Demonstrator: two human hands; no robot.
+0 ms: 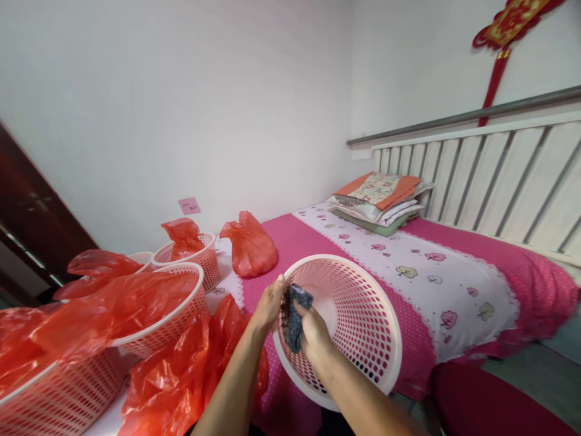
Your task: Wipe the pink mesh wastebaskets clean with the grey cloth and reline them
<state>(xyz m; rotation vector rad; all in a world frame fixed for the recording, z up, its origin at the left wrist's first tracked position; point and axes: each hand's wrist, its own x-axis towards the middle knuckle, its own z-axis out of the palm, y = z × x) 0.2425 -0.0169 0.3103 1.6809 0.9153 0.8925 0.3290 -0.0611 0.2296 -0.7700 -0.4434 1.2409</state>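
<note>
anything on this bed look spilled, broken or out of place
Nothing looks spilled or broken. One red bag sits directly on the bed, while other red bags bulge over basket rims; the cushion stack looks slightly uneven.

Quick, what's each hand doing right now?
Left hand: closed on the rim of the pink basket, fingers partly hidden.
Right hand: closed on a dark grey cloth, inside the basket's mouth.

Dark cloth [295,324] inside basket [367,309] (tilted).

A white radiator [481,181] lines the pale wall [218,109].
</note>
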